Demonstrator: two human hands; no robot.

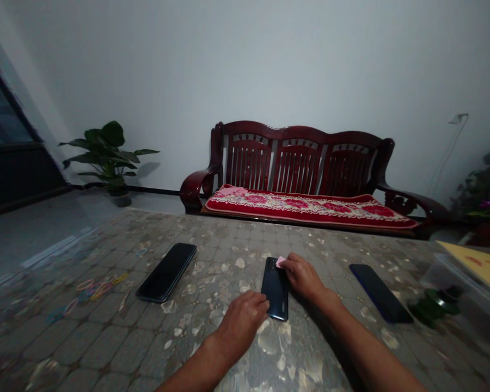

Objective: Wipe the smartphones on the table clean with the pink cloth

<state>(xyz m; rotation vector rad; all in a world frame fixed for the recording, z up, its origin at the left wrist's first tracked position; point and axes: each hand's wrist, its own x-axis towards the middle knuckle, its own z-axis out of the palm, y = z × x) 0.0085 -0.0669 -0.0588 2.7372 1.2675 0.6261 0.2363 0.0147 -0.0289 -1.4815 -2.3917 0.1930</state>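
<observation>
A dark blue smartphone [275, 291] lies back side up on the patterned tablecloth, its camera strip at the far end. My left hand [247, 311] is closed, with its fingertips on the phone's near left edge. Between the fingers of my right hand [302, 276] is a small pink piece [280, 262], cloth or paper, pressed against the phone's back beside the camera lenses. A second smartphone [167, 272], dark screen up, lies to the left. To the right lies a third smartphone [379, 292] with a bluish edge.
Coloured rubber bands [96, 290] lie scattered at the left. At the right are a green glass bottle [430, 307] and a clear plastic box [469, 294] with a yellow sheet [477, 261] on top. Beyond the table [212, 359] stand a wooden bench [281, 163] and a potted plant [110, 155].
</observation>
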